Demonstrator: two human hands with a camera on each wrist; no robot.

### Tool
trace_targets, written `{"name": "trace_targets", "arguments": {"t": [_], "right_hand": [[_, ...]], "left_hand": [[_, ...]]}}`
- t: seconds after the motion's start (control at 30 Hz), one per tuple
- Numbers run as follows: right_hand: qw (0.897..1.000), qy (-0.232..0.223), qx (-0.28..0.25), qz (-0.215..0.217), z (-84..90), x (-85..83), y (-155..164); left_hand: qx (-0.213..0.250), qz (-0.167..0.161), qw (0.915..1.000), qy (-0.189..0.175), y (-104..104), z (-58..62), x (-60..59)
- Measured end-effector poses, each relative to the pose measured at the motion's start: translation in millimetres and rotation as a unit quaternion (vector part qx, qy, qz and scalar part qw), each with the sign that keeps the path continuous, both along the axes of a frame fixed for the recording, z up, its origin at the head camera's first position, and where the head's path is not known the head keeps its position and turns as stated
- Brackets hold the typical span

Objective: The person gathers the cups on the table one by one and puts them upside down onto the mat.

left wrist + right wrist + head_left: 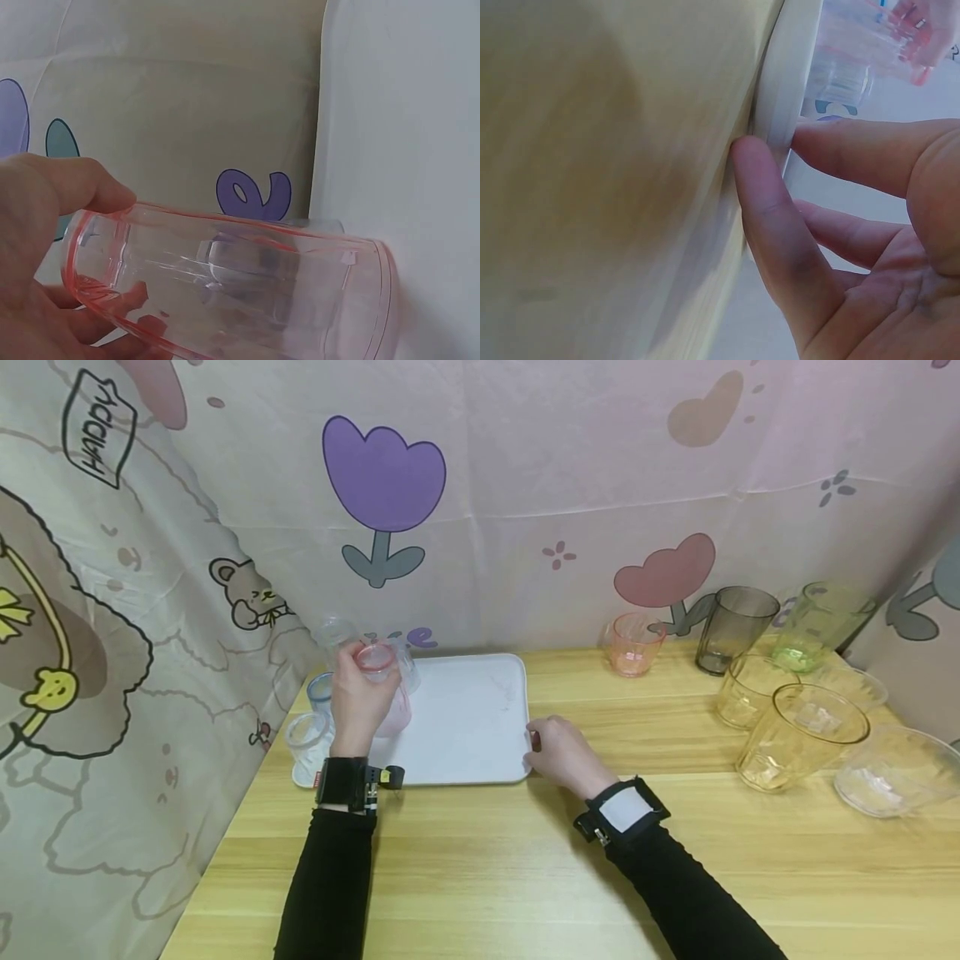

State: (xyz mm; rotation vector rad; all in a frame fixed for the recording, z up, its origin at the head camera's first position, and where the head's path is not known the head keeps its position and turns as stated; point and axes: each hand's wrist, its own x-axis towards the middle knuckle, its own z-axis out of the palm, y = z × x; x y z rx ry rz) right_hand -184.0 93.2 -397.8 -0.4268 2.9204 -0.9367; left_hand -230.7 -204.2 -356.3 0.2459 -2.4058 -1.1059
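My left hand (358,706) grips a clear pink cup (247,281) by its narrower, red-ringed end, fingers and thumb around it. The cup's wider end faces down, right at the surface of the white tray (465,718). On the tray's left part, around this hand, stand a blue-rimmed cup (320,687) and a clear cup (306,732), with more clear cups behind, partly hidden by the hand. At the tray's right edge, my right hand (566,753) pinches the rim (784,82) between thumb and fingers.
Several cups stand at the right of the wooden table (465,860): a pinkish one (634,647), a dark grey one (735,631), a green one (813,627), yellow ones (795,747) and a clear bowl-like one (896,777). Printed cloth (525,460) hangs behind and at the left.
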Motion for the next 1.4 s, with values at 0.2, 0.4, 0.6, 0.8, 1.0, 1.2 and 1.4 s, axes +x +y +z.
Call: {"name": "trace_targets", "arguments": {"t": [0.2,0.4,0.6,0.8,1.0,1.2,1.4], "right_hand": [[1.0,0.007,-0.002,0.006,-0.7,-1.0,-0.4],[1.0,0.013,-0.008,0.008,-1.3,-1.4,-0.1],[1.0,0.011,-0.01,0.008,-1.4,-2.3,0.6],[1.0,0.015,-0.007,0.009,-1.3,-2.8,0.0],[1.0,0.002,-0.01,0.012,-1.2,-3.9,0.6],[0.999,-0.016,-0.049,0.007,2.5,-5.1,5.3],[0.989,0.067,-0.124,-0.034,11.7,-6.7,9.2]], "left_hand": [[0.008,0.01,0.9998,-0.012,-0.9,-0.8,-0.4],[0.016,0.02,0.9992,-0.031,0.0,-2.2,-1.5],[0.012,0.02,0.999,-0.038,0.8,-3.7,-3.3],[0.004,0.018,0.9991,-0.039,1.2,-3.0,-2.4],[-0.015,0.024,0.9996,-0.001,2.8,0.6,0.4],[-0.046,0.019,0.9916,0.119,15.0,7.0,3.7],[-0.084,-0.029,0.9683,0.234,41.0,12.3,5.4]]}}
